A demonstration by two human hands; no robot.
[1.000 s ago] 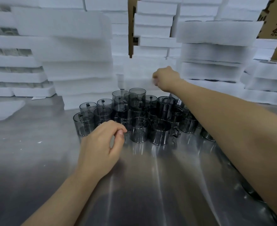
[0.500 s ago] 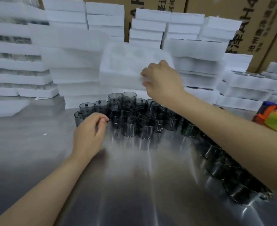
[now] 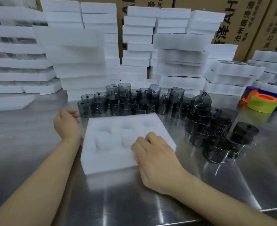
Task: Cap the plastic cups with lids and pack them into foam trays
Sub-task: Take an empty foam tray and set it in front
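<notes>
A white foam tray (image 3: 108, 163) with round pockets lies flat on the steel table, in front of a crowd of smoky grey plastic cups (image 3: 126, 103). Its pockets hold nothing. My right hand (image 3: 157, 162) holds the tray's near right corner, fingers curled on top and thumb against the front edge. To the left of the tray my left hand (image 3: 66, 123) rests loosely curled, next to the leftmost cups, with nothing visible in it. More grey cups (image 3: 216, 136) trail off to the right of the tray, some stacked or tipped over.
Tall stacks of white foam trays (image 3: 79, 59) line the back of the steel table (image 3: 134, 201), with cardboard boxes (image 3: 248, 22) behind them. A yellow-and-orange tape roll (image 3: 261, 103) sits at the far right. One loose foam piece (image 3: 10, 102) lies at the left.
My right hand pulled a foam tray from the back stacks and set it down on the table in front of the cups. My left hand shifted slightly left beside the tray.
</notes>
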